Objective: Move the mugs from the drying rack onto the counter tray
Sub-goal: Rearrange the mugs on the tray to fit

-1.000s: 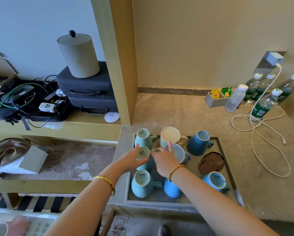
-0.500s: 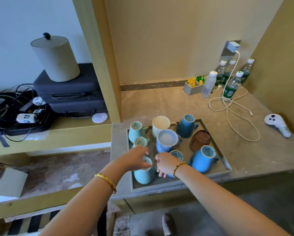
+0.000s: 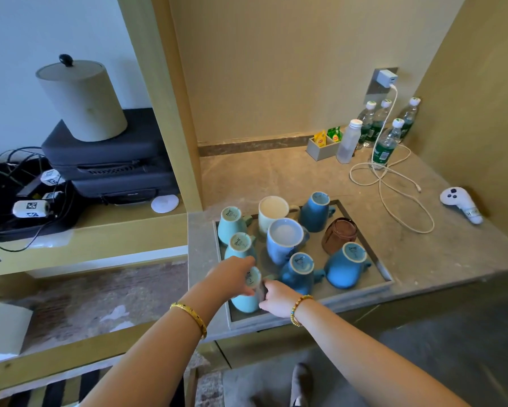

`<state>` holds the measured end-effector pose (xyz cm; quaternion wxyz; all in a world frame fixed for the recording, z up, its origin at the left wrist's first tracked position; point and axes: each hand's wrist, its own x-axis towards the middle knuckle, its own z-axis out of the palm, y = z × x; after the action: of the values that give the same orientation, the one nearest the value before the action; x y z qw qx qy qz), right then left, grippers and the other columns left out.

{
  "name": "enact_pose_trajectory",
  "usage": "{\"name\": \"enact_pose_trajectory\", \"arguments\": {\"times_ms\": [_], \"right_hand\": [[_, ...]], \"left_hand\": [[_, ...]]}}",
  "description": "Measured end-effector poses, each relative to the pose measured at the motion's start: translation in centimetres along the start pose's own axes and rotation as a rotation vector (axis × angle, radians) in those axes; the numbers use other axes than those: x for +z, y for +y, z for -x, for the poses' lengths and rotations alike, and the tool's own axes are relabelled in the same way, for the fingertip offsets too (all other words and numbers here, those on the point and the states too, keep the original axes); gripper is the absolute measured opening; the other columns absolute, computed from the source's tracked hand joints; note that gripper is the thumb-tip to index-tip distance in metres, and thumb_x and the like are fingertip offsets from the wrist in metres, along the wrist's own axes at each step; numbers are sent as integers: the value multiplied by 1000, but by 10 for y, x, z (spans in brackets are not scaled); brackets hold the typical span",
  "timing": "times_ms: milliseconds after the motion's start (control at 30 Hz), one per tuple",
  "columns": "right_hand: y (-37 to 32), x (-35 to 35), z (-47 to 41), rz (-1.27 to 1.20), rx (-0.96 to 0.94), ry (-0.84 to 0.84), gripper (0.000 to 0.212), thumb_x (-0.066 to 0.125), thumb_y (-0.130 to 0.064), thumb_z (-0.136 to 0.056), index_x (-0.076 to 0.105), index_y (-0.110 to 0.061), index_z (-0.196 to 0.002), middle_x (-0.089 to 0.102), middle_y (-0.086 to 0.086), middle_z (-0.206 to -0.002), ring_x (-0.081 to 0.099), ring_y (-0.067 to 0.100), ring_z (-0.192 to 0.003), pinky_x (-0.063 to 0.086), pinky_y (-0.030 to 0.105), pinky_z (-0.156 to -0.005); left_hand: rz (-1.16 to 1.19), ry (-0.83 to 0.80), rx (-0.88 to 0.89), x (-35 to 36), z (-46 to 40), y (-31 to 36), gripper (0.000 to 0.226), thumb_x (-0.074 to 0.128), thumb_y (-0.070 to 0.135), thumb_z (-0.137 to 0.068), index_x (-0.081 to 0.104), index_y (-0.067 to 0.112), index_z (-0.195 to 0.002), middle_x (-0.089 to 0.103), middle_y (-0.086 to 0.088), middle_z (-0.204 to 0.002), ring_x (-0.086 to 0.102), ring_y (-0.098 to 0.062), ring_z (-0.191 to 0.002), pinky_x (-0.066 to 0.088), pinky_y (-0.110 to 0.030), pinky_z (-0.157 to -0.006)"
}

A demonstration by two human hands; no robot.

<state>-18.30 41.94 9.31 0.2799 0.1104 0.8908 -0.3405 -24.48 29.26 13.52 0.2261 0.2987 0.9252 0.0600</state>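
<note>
A grey counter tray (image 3: 382, 284) holds eight upturned glazed mugs. At the tray's near-left corner both hands meet on a light teal mug (image 3: 245, 302): the left hand (image 3: 230, 276) curls over its base, and the right hand (image 3: 276, 298) grips near its handle. The mug looks rigid, smooth, fairly heavy and chippable, so it is best held around the body or by the handle.

water bottles (image 3: 385, 142), white cable (image 3: 394, 183), controller (image 3: 461, 204)

No wording reads clearly: the stamps on the upturned mug bases (image 3: 302, 261), the bottle labels (image 3: 381, 154) and the tea sachets (image 3: 320, 138) are too small.
</note>
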Motion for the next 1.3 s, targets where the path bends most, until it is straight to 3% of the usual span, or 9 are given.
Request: {"name": "enact_pose_trajectory", "arguments": {"times_ms": [67,333,567,800,933,1033,1133,1233,1300], "right_hand": [[2,1,-1,-19,-20,-1,17,57,-14,-86,51,-15,-102,56,11,-114,54,26,-104,42,30,-90],[5,-2,1,-91,-71,-2,58,53,-7,-88,31,-17,-141,54,9,-132,53,27,-119,43,39,-103],[6,-12,-3,-32,-108,-27,49,43,-3,-92,35,-17,-138,53,8,-132,51,25,-119,40,32,-103],[0,-44,-7,112,-90,41,39,39,-1,-92,46,-3,-130,52,16,-131,51,31,-120,42,33,-96],[-9,-84,-10,-377,-138,30,23,33,11,-92,54,7,-101,50,14,-74,56,16,-57,46,21,-52],[-11,-110,-19,-472,-122,138,33,32,4,-93,54,8,-117,54,5,-75,53,10,-60,45,10,-44],[-12,-132,-30,-406,-209,233,32,28,1,-93,56,-3,-110,59,5,-84,55,6,-63,44,8,-44],[-7,-153,-45,-398,-211,324,30,30,4,-90,56,-11,-96,57,-1,-76,54,8,-63,41,7,-43],[0,-165,-55,-362,-196,351,29,33,4,-90,58,-11,-97,59,1,-83,58,14,-73,48,12,-57]], "left_hand": [[-21,6,-6,1,-1,1,54,70,39,-76,44,15,-116,59,-9,-114,57,-28,-101,46,-34,-78],[-10,41,-66,2,-4,9,52,70,49,-72,39,17,-98,58,-5,-101,48,-20,-80,41,-29,-66],[-39,10,-92,-2,-9,13,60,68,56,-69,45,14,-105,59,-5,-101,52,-20,-83,44,-29,-68],[-112,-251,-69,-34,-13,17,66,67,57,-74,47,9,-116,59,-9,-113,57,-25,-101,42,-29,-78],[-270,-386,-74,-43,-21,36,43,66,52,-77,52,12,-89,57,-8,-93,56,-24,-85,46,-30,-77],[-371,-453,-79,-47,-25,46,37,62,45,-83,53,11,-72,55,-10,-87,59,-26,-84,46,-31,-77],[-343,-446,-89,-62,-30,48,45,64,49,-80,63,4,-87,63,-14,-88,64,-28,-90,46,-32,-74],[-198,-358,-126,-87,-49,49,49,62,51,-81,55,5,-66,66,-9,-73,64,-23,-64,47,-30,-68],[-155,-166,-102,-101,-73,47,38,62,42,-85,60,4,-86,68,-13,-97,65,-27,-88,47,-32,-75]]}}
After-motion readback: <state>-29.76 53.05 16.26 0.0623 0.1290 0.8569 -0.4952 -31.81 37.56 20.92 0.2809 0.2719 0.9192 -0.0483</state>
